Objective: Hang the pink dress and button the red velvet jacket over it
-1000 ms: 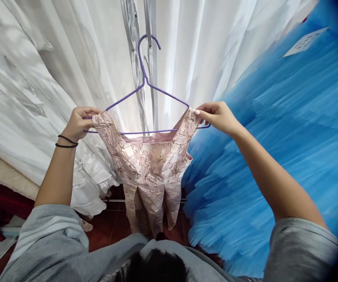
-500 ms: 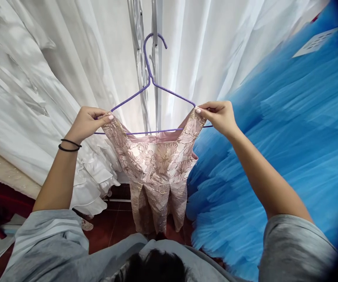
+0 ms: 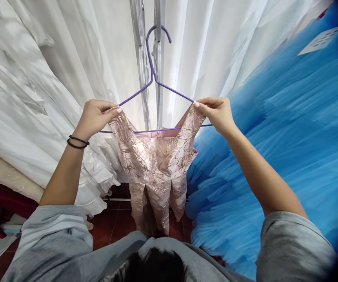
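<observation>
A pink dress (image 3: 163, 156) with a gold floral pattern hangs from a purple wire hanger (image 3: 151, 74), whose hook points up and to the right. My left hand (image 3: 97, 116) pinches the dress's left strap against the hanger's sloping arm, thumb on top. On the other side, my right hand (image 3: 217, 113) grips the right strap at the hanger's shoulder in the same way. The hanger's lower bar passes behind both straps and across the neckline. Most of my fingers are hidden behind the fabric.
White gowns (image 3: 51, 78) fill the left side, and a large blue tulle dress (image 3: 275, 149) takes up the right. Behind the hanger stand grey metal uprights (image 3: 157, 58) before a white curtain (image 3: 183, 47). Dark red floor tiles (image 3: 106, 225) show below.
My left hand has shifted a little to the right and up with the left strap, and my right hand slightly up. The hanger's hook has risen and moved slightly right.
</observation>
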